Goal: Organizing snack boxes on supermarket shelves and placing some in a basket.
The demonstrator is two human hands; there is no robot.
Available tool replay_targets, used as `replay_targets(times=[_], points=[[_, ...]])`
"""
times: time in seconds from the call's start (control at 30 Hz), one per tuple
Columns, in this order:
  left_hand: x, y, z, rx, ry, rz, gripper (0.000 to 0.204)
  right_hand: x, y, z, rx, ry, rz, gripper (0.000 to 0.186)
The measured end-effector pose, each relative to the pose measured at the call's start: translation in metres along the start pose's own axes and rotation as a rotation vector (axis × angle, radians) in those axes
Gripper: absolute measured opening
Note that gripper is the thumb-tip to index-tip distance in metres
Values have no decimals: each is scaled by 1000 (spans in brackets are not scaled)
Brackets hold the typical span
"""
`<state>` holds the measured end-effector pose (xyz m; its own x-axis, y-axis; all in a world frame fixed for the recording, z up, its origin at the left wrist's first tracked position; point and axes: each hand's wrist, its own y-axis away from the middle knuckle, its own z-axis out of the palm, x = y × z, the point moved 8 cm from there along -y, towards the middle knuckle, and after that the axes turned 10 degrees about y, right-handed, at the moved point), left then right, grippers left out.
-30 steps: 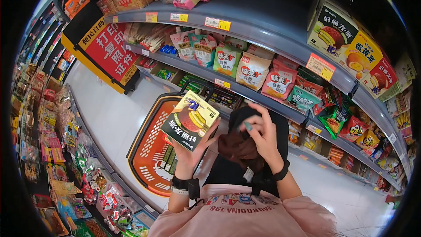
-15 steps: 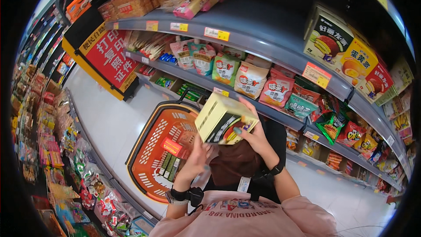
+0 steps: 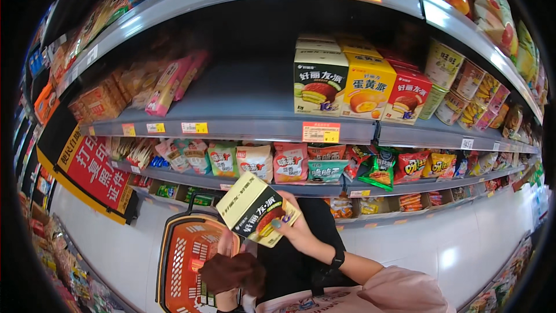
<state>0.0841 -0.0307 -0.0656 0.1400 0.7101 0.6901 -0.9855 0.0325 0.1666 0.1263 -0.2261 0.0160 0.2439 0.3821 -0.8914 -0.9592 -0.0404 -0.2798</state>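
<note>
In the head view my right hand (image 3: 292,229) is closed on a pale yellow-and-dark snack box (image 3: 255,208) with a pie pictured on it. My left hand (image 3: 226,243) is just beneath the box's left corner; its fingertips are partly hidden, so its grip cannot be told. A crumpled brown cloth (image 3: 234,272) lies against that hand and wrist. Below and left of the box is an orange shopping basket (image 3: 174,255) with a black handle, partly covered by my hands and the cloth.
Curved shelves (image 3: 243,119) ahead hold matching pie boxes (image 3: 319,84), yellow and red boxes (image 3: 368,87) and snack bags (image 3: 289,162). A red-and-yellow sign (image 3: 92,174) stands at left. Tiled floor (image 3: 428,255) runs below, with more stock at both rims.
The view has lifted toward the shelves. The box has passed from mainly my left hand into my right hand and turned. The brown cloth has moved leftward onto my left wrist.
</note>
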Motion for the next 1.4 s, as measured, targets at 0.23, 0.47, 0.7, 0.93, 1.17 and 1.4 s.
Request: replay_targets(times=[0.23, 0.47, 0.7, 0.93, 1.17, 1.4], points=[[7, -6, 10, -52, 84, -32, 74, 27, 26, 26, -240, 278, 111, 76], [8, -7, 29, -155, 90, -75, 74, -54, -22, 58, -648, 1007, -237, 85], [-2, -5, 55, -280, 74, -161, 74, -67, -44, 89, -935, 1198, -324, 72], [14, -10, 26, -114, 265, -122, 74, -140, -124, 121, -855, 1538, -681, 66], [25, 7, 25, -191, -52, 30, 53, -193, -256, 101, -714, 1573, -42, 73], [18, -2, 3, -125, -58, 77, 53, -196, -320, 69, -529, 1931, -220, 72]])
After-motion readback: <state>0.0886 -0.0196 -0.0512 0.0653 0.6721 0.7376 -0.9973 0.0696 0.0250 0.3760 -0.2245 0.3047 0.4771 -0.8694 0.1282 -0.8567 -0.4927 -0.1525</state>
